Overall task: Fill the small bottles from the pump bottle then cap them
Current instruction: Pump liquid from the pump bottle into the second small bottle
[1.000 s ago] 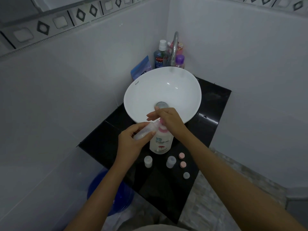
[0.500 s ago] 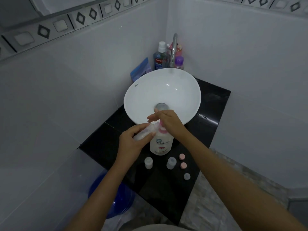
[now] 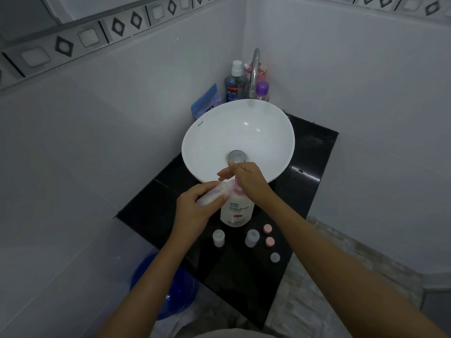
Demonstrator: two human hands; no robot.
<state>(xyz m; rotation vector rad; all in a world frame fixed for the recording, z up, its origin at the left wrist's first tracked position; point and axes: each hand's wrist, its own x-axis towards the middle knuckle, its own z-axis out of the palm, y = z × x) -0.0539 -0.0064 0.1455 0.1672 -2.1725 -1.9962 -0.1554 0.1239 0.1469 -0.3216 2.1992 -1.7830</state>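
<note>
Clear bottle (image 3: 211,194) tilted in left hand (image 3: 195,211) at pump.

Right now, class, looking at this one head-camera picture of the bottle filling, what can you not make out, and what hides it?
- Pump head and spout of the pump bottle: covered by the right hand.
- Fill level of the small clear bottle: wrapped by the left hand, and blurred.
- Whether the two standing small bottles hold liquid: too small and dim.
- Items behind the faucet: partly hidden by it.
</note>
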